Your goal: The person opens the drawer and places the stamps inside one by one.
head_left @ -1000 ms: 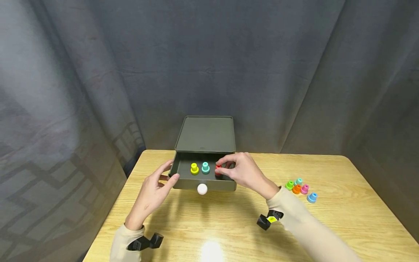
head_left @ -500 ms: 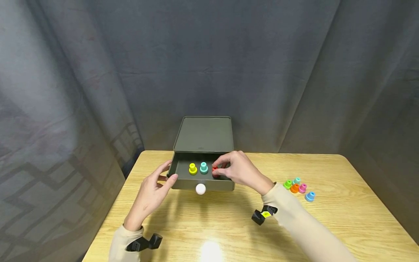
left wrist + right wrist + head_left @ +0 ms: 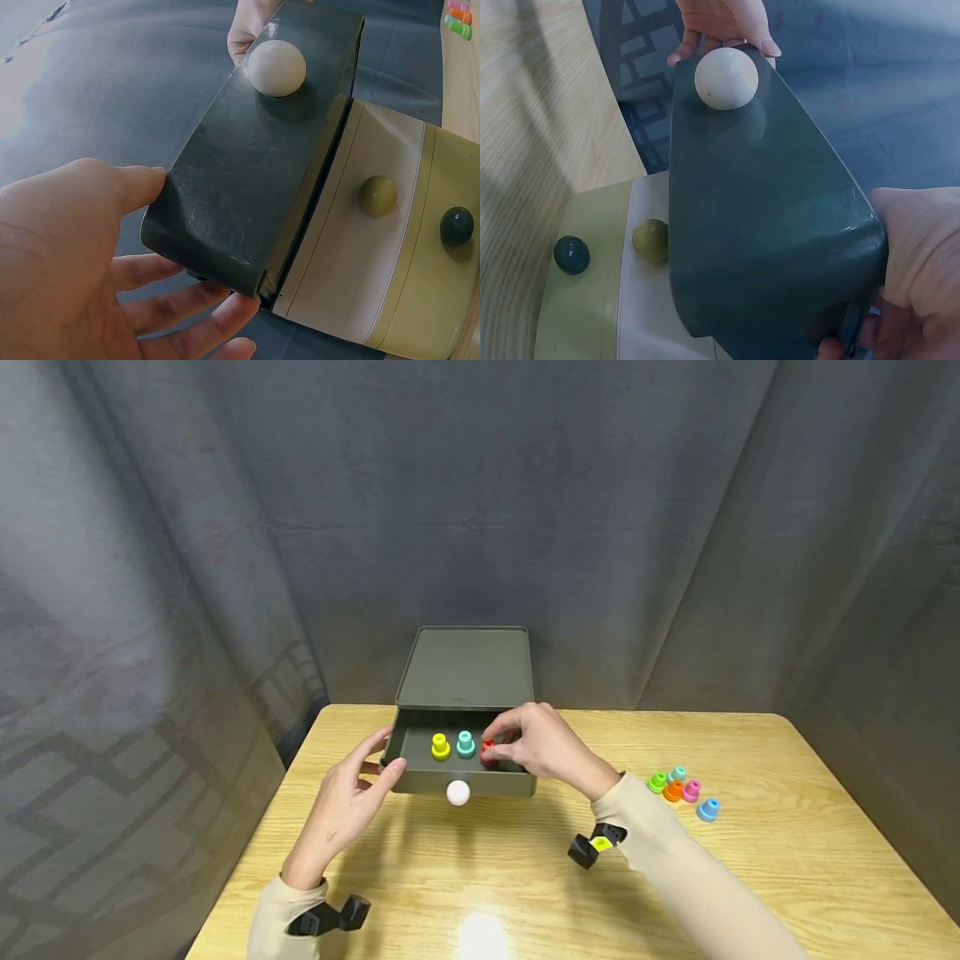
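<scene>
In the head view, my left hand (image 3: 348, 802) grips the left front corner of the pulled-out dark green drawer (image 3: 420, 782). Its thumb lies at the top of the front edge, and the other fingers are at the side wall. My right hand (image 3: 546, 745) reaches over the drawer's right side and pinches a red peg (image 3: 488, 753) between thumb and fingers, low inside the drawer. To the left of it, a teal peg (image 3: 466, 745) and a yellow peg (image 3: 440, 747) stand upright in a row. The red peg is partly covered by fingers and hidden from both wrist views.
Several loose pegs lie on the table at right, among them an orange peg (image 3: 673, 791) and a blue peg (image 3: 708, 810). The drawer front has a white knob (image 3: 277, 68). Beneath sit a pale drawer (image 3: 360, 247) and a yellow-green drawer (image 3: 427, 292), both with knobs.
My right hand has slid a little to the left with the red peg, which is now closer to the teal peg. My left hand keeps its grip on the drawer.
</scene>
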`<state>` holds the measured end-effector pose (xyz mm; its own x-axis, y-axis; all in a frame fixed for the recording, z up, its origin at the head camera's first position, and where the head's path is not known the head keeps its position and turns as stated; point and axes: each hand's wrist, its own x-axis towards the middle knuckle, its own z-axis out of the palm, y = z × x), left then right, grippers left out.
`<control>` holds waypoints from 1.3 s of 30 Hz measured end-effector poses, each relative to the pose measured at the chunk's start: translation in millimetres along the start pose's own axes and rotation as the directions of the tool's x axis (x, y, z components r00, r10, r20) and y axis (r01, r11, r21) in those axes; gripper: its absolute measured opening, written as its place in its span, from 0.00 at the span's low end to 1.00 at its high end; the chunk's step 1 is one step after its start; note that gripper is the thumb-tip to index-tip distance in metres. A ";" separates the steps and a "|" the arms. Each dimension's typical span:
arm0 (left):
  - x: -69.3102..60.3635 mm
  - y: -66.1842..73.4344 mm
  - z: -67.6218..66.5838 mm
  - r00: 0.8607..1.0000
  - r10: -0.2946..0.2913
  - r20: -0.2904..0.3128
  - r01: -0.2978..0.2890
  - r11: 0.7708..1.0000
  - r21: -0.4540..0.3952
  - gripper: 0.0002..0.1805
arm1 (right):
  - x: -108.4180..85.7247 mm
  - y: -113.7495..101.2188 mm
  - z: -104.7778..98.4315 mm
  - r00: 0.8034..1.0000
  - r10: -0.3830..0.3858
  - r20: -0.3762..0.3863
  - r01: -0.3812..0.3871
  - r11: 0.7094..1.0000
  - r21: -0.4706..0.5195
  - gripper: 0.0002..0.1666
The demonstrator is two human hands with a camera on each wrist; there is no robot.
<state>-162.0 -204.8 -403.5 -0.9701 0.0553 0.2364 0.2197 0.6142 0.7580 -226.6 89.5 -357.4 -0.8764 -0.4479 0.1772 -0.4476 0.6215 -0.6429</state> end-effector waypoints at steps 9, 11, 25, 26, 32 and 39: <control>1.4 -0.5 1.5 1.000 0.007 -0.006 -0.007 1.000 0.007 0.32 | 0.7 3.0 -0.2 1.000 0.009 -0.008 -0.008 0.999 0.034 0.11; 2.2 -0.8 2.3 1.000 0.009 -0.007 -0.009 1.000 0.008 0.31 | 0.4 4.3 -0.7 1.000 0.015 -0.011 -0.015 0.999 0.049 0.12; 1.4 2.1 1.5 1.000 0.020 -0.005 -0.020 0.999 0.038 0.32 | -21.3 2.7 -20.3 0.988 -0.009 -0.155 0.024 0.995 0.096 0.15; 1.4 2.2 1.4 1.000 0.026 -0.008 -0.025 0.999 0.043 0.32 | -23.8 2.6 -22.2 0.984 -0.007 -0.175 0.025 0.995 0.100 0.14; -1.2 3.5 1.6 0.991 0.091 -0.094 -0.084 0.994 0.075 0.30 | -36.6 10.8 -28.4 0.957 0.009 -0.291 0.032 0.990 0.134 0.11; -5.4 11.2 5.2 0.884 0.310 -0.351 -0.258 0.948 0.187 0.24 | -52.7 24.9 -30.8 0.930 0.070 -0.361 -0.012 0.987 0.158 0.08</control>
<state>-154.9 -194.1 -399.4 -0.7528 -0.0366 0.6572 0.4395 0.7153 0.5432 -197.0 148.4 -359.8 -0.9102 -0.1410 0.3893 -0.4030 0.5173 -0.7549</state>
